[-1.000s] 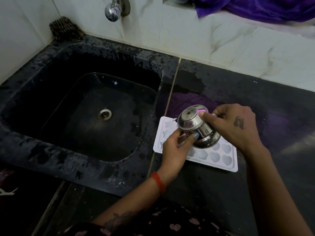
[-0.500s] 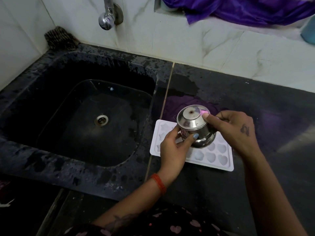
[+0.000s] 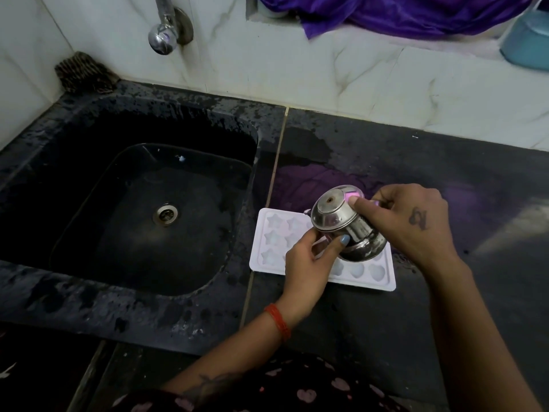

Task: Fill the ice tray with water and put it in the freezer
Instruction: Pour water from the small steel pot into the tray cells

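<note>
On the dark stone surface (image 3: 416, 322) just right of the sink (image 3: 89, 292), a white ice tray (image 3: 389, 281) lies flat, its long side running left to right. Star-shaped cavities show at its left end and heart-shaped ones along its near right edge; the middle is hidden behind the hands and the vessel. Whether the cavities hold water cannot be told.

A small steel pot (image 3: 344, 227) is held over the tray, tipped far over so that its flat base faces up and towards the camera and its mouth points down at the tray. The right hand (image 3: 416, 224) grips the pot from the right, fingers curled, with one fingertip pressed on the edge of the base. The left hand (image 3: 309, 263) holds it from below and the near side, the thumb with a blue nail lying against the pot's side and the other fingers curled beneath it. A red thread band (image 3: 277, 321) circles the left wrist.

On the tiled wall above the sink a chrome tap (image 3: 162, 40) sticks out, and a dark scrubber (image 3: 83, 74) sits at the sink's far left corner. On the ledge above the surface lie a purple cloth (image 3: 401, 13) and, at the far right, a blue container (image 3: 525, 43).
</note>
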